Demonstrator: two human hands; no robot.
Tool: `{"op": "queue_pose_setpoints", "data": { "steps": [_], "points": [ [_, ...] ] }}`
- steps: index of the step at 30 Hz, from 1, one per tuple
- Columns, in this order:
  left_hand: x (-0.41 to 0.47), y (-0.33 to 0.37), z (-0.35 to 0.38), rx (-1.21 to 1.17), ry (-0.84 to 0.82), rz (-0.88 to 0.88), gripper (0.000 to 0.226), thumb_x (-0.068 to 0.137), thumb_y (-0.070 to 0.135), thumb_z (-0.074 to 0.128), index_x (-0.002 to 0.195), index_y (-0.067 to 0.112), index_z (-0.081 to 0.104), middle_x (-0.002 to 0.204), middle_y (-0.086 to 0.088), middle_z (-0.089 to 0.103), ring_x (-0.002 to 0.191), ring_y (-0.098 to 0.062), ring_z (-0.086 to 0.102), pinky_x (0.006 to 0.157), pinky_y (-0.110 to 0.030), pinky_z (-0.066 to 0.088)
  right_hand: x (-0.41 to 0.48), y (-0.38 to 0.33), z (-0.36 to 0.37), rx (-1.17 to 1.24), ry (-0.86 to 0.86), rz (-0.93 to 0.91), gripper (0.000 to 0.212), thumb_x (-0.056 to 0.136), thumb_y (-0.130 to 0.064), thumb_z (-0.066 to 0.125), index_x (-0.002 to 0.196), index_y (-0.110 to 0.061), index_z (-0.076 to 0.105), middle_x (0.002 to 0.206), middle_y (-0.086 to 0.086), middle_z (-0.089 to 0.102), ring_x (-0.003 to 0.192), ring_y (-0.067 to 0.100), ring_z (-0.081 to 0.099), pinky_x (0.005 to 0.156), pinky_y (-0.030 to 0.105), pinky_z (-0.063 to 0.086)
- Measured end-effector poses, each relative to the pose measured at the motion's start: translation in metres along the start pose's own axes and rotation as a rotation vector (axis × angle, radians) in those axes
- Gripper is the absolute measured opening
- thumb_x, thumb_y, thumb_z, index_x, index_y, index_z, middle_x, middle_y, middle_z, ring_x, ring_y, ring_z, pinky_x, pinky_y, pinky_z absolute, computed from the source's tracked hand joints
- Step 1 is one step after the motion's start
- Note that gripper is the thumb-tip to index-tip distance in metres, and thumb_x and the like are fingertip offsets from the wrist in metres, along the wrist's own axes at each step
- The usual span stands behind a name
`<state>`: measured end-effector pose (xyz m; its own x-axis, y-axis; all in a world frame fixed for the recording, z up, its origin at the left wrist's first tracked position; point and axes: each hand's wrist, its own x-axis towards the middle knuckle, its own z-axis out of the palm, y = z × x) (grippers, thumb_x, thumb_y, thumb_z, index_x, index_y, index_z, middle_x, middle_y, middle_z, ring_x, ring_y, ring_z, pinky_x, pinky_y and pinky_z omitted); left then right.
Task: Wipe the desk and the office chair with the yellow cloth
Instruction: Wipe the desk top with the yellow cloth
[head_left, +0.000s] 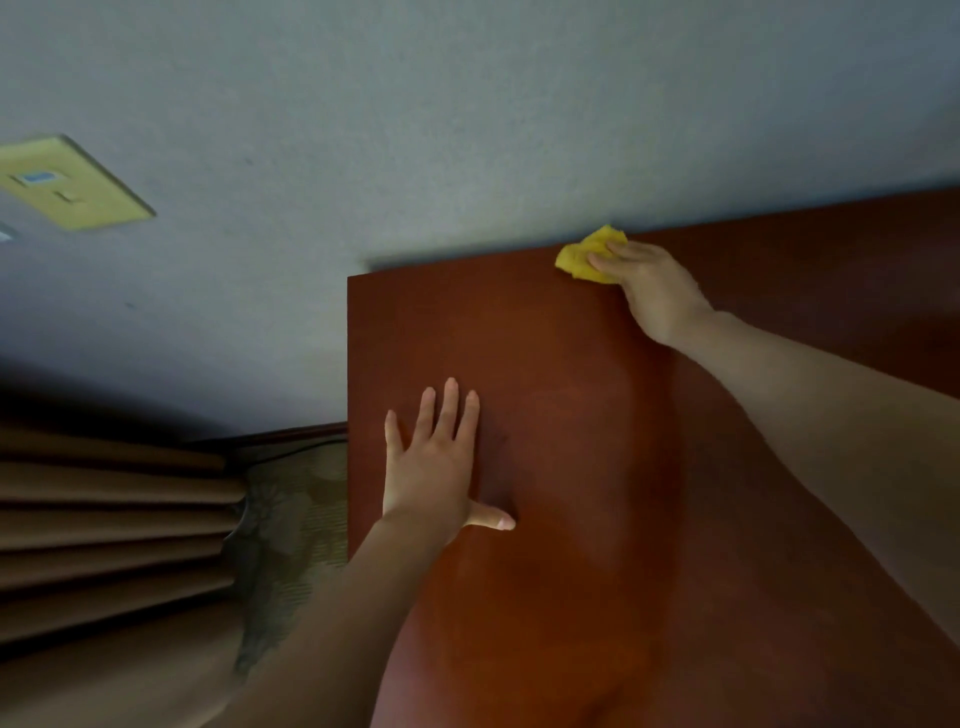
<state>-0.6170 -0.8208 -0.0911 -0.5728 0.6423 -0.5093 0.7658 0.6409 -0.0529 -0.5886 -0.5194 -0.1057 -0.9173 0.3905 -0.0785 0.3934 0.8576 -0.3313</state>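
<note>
The reddish-brown wooden desk (561, 374) fills the right and lower part of the view, its far edge against a grey wall. A bunched yellow cloth (579, 257) lies at that far edge. My right hand (652, 291) grips the cloth and holds it down on the desk. My left hand (436, 462) rests flat on the desk near its left edge, fingers straight and spread, thumb out to the right. The office chair is not in view.
The grey wall (467, 130) stands right behind the desk. A yellowish wall plate (67, 182) sits on it at the upper left. Brown pleated curtains (104, 530) hang left of the desk, with patterned fabric (291, 519) between them and the desk's edge.
</note>
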Motion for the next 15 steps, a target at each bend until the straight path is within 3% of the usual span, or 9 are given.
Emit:
{"op": "queue_pose_setpoints", "data": {
  "steps": [5, 15],
  "points": [
    [-0.001, 0.001, -0.002, 0.008, -0.010, -0.007, 0.137, 0.058, 0.083, 0.058, 0.147, 0.019, -0.025, 0.156, -0.006, -0.027, 0.144, -0.028, -0.021, 0.113, -0.057, -0.006, 0.016, -0.035, 0.017, -0.070, 0.082, 0.167, 0.048, 0.099, -0.010, 0.032, 0.144, -0.023, 0.037, 0.153, 0.006, 0.028, 0.141, 0.025, 0.022, 0.112, 0.035, 0.022],
    [-0.008, 0.005, -0.012, 0.017, -0.022, -0.024, 0.132, 0.062, 0.080, 0.059, 0.149, 0.019, -0.019, 0.158, -0.006, -0.022, 0.146, -0.027, -0.017, 0.112, -0.060, -0.005, -0.087, -0.051, 0.025, -0.003, -0.021, -0.184, 0.050, 0.096, 0.000, 0.040, 0.138, -0.025, 0.046, 0.150, 0.005, 0.035, 0.140, 0.028, 0.027, 0.114, 0.042, 0.022]
  ]
}}
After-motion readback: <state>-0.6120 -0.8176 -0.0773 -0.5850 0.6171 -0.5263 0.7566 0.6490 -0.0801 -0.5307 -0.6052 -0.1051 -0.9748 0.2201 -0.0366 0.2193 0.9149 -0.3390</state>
